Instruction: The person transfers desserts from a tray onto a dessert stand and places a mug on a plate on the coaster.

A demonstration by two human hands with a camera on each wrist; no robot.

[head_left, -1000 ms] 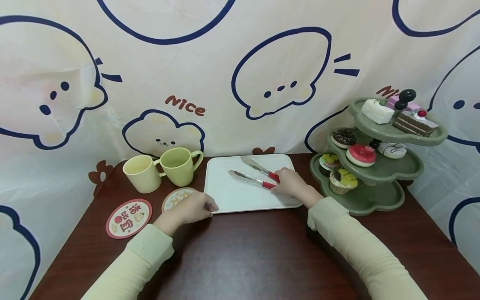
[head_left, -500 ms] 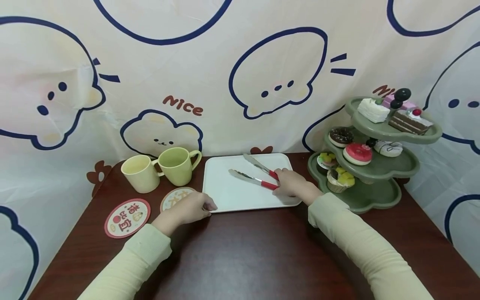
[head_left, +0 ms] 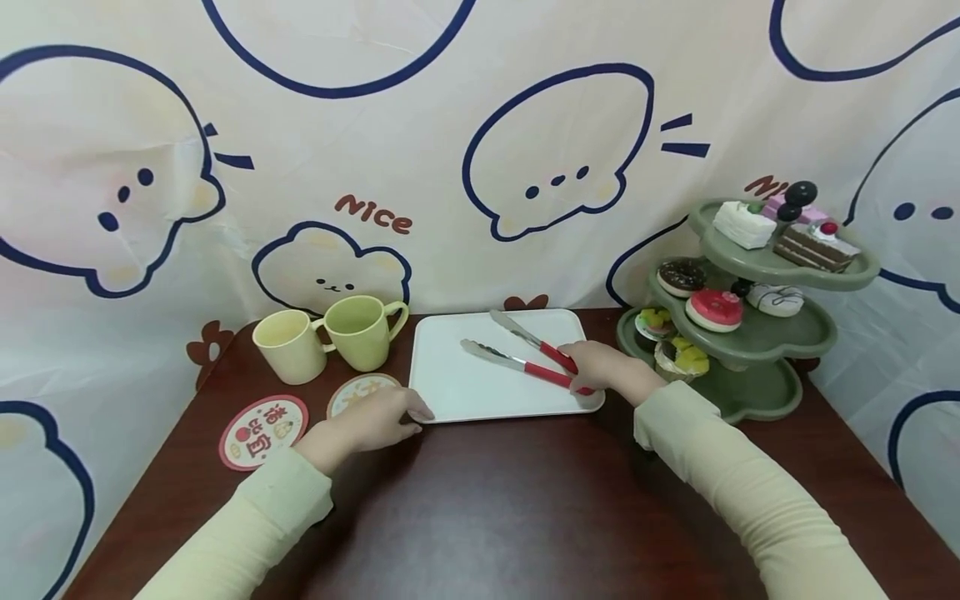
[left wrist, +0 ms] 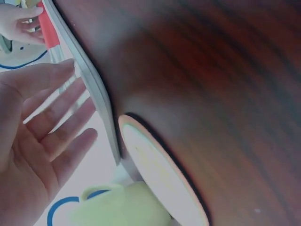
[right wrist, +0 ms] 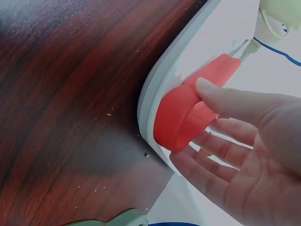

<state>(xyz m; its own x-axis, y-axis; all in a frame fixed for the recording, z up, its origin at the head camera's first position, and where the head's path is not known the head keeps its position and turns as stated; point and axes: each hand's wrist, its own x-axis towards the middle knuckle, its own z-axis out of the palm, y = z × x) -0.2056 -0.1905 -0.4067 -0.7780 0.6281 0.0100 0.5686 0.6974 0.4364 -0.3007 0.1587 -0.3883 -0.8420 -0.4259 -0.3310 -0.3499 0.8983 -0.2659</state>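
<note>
A pair of red-handled metal tongs (head_left: 546, 373) lies on a white tray (head_left: 450, 392), its arms spread apart. My right hand (head_left: 611, 368) is at the handle end, over the tray's right side. In the right wrist view its thumb touches the red handle (right wrist: 176, 113), while the loosely extended fingers lie behind and below it. At the tray's front left corner is my left hand (head_left: 378, 419), thumb and fingers spread apart. The left wrist view shows that hand (left wrist: 37, 127) with relaxed fingers overlapping the tray edge (left wrist: 96, 89) and nothing in its palm.
Two mugs, one pale yellow (head_left: 291, 348) and one green (head_left: 357, 335), stand left of the tray. Round coasters lie before them, one red-rimmed (head_left: 264, 432), one partly behind my left hand (head_left: 358, 390). A green three-tier stand (head_left: 757, 404) with toy cakes and doughnuts rises at right.
My right hand has slid right and loosened, uncovering more of the red handles. The left thumb and fingers have spread apart at the tray corner. The head view has shifted slightly.
</note>
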